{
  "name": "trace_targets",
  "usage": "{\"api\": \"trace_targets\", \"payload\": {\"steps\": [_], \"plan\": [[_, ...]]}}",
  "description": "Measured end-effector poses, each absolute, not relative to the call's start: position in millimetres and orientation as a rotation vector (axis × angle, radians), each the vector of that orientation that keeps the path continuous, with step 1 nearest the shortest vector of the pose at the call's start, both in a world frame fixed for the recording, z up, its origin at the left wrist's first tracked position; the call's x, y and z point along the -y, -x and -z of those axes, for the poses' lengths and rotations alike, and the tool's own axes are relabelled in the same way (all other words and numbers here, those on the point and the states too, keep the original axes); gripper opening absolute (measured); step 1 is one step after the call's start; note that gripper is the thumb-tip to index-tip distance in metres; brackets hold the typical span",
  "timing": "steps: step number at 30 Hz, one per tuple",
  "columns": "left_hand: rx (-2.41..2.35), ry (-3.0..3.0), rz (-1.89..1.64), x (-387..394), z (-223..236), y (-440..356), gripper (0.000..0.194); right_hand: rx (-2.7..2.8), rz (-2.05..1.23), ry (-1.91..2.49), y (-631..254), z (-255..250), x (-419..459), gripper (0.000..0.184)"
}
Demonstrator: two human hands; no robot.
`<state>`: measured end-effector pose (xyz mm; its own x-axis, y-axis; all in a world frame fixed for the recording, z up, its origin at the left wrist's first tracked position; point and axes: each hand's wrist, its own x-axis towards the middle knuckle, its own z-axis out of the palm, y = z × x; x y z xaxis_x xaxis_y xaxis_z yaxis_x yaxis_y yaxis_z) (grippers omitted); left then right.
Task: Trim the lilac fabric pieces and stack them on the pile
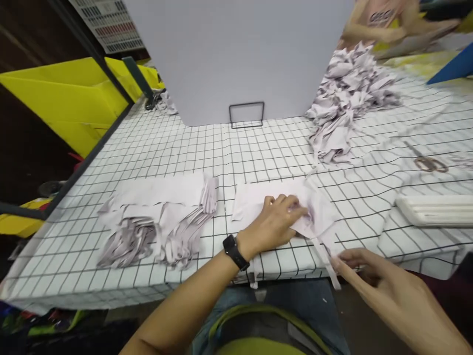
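A pale lilac cloth piece (254, 195) with thin straps lies on the table in front of me. My left hand (275, 219), with a black watch at the wrist, rests across it, its fingers curled closed on a bunched fold near the right end. Below that fold, my right hand (384, 286) pinches a narrow strap (324, 256) that hangs at the table's front edge. To the left sits a stack of similar lilac cloth pieces (158, 190), their straps gathered toward me. Part of the worked piece is hidden under my left hand.
A checked cloth covers the table (207, 153). A grey panel (240, 59) stands at the back by a small wire stand (247, 116). Right of it are heaped lilac cloths (343, 98), scissors (430, 162) and a white plastic tray (436, 211). Another person's arms (380, 34) show behind.
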<state>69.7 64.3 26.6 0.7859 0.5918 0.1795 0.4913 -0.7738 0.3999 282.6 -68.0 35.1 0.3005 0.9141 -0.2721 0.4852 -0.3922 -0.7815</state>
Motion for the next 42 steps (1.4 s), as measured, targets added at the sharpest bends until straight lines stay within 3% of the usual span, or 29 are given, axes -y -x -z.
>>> {"api": "trace_targets", "payload": {"steps": [2,5,12,19,24,38,42], "plan": [[-0.873,-2.524,-0.505,-58,-32,-48,0.036,1.389,-0.839,2.044,-275,-27,94,0.033],[-1.038,-2.510,-0.522,-49,-30,-21,0.036,1.566,-1.087,1.830,-240,-1,110,0.036],[-1.385,-2.576,-0.109,-60,-12,-5,0.052,1.335,-1.417,1.406,-155,52,83,0.048],[-1.174,-2.711,-0.326,-26,-12,2,0.048,1.301,-1.465,1.340,-146,40,82,0.051],[-1.186,-2.730,-0.196,-5,6,4,0.062,1.321,-1.484,1.303,-145,33,86,0.048],[-1.244,-2.770,-0.192,-4,12,5,0.065,1.473,-1.688,1.521,-199,-5,154,0.039],[-1.245,-2.753,-0.185,-4,10,4,0.065,1.399,-1.458,1.624,-197,12,138,0.036]]}}
